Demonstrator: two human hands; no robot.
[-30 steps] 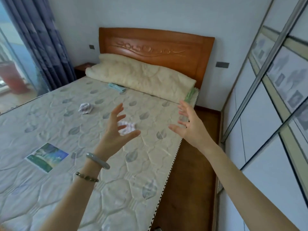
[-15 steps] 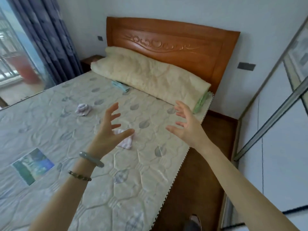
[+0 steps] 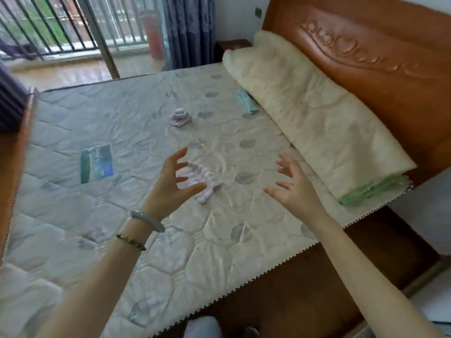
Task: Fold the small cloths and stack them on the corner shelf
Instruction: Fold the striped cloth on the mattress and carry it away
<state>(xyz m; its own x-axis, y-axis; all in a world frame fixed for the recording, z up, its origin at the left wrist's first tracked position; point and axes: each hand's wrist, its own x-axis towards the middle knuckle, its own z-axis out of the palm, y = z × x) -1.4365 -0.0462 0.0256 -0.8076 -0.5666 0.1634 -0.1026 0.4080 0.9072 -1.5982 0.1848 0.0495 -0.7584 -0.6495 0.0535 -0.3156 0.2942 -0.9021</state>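
With my left hand (image 3: 170, 189) and right hand (image 3: 295, 191) both spread and empty above the mattress (image 3: 219, 242), I should lower onto the lilac-striped cloth (image 3: 210, 183) at frame centre, pinch two neighbouring corners and pull it flat before folding.

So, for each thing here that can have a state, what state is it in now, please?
left hand: open, fingers spread, holds nothing
right hand: open, fingers spread, holds nothing
striped cloth: unfolded, on the mattress, partly behind the left hand
lilac cloth: crumpled, on the mattress
light blue cloth: looks folded, beside the cream quilt
cream quilt: rolled up by the headboard
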